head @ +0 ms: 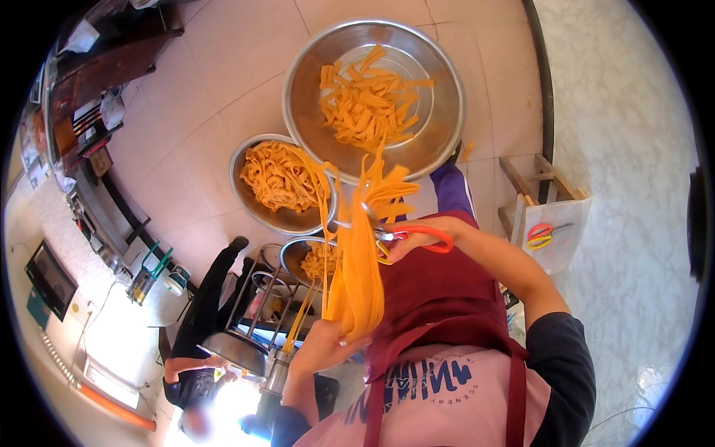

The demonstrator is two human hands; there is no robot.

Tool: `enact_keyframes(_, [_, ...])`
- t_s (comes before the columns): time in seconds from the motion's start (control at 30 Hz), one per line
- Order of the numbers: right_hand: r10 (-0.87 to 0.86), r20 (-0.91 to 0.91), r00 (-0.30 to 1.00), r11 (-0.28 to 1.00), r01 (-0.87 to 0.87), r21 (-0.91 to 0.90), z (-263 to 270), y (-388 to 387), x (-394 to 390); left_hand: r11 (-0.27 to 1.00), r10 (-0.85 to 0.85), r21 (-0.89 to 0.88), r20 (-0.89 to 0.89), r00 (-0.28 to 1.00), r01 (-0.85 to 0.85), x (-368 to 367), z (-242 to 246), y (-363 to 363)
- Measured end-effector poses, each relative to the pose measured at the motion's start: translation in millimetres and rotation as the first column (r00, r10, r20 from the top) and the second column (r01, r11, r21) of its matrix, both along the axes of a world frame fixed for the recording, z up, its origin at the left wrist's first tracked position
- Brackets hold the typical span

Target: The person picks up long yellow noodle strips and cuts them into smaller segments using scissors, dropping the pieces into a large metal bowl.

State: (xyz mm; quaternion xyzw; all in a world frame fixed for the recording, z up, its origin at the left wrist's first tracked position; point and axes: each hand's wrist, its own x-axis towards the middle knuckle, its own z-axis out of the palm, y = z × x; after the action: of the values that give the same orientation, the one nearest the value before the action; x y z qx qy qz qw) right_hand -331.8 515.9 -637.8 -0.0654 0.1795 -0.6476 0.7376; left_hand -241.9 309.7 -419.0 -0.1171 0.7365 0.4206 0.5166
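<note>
My left hand (329,343) grips the lower end of a thick bundle of flat orange-yellow noodle-like strips (357,274). In my right hand (422,237) is a pair of scissors (422,230) with red and yellow handles, its blades at the upper part of the bundle. Loose ends fan out just above the blades. Beyond them stands a large metal basin (296,100) holding short cut strips (368,106). A smaller metal bowl (237,190) holds long, tangled strips (279,179), and some strands run from it towards the bundle.
A third metal bowl (287,260) holds more strips. Thin strands hang by a metal cylinder (276,371). Another person (192,357) handles a metal basin (237,352) at lower left. Red-and-yellow scissors (544,236) lie on a covered wooden stool (553,215) at right.
</note>
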Motion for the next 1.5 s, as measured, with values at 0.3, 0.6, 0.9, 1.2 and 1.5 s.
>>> enact_keyframes(0.3, [-0.117,-0.216,0.969,0.908,0.192,0.373,6.9,8.7,26.2,0.921,0.39,-0.093,0.219,0.894,-0.379,-2.1,-5.8,-21.5])
enact_keyframes(0.6, [-0.24,-0.102,0.965,0.874,0.26,0.409,-2.8,10.9,40.9,0.726,0.624,0.063,0.358,0.695,-0.685,15.6,-21.4,-24.1])
enact_keyframes(0.9, [-0.057,-0.07,0.996,0.971,0.072,0.226,6.0,42.3,35.8,0.502,0.864,-0.037,-0.016,0.503,-0.864,13.2,-45.6,-1.9])
enact_keyframes(1.2, [0.028,-0.413,0.91,0.999,-0.017,0.03,28.9,-5.3,23.7,0.839,0.504,0.027,0.34,0.794,-0.544,-3.8,-68.0,-2.0])
enact_keyframes(1.5, [-0.29,-0.094,0.952,0.881,0.304,0.364,39.2,2.9,36.6,0.966,0.258,-0.012,0.008,0.966,-0.258,-23.4,-75.4,10.7])
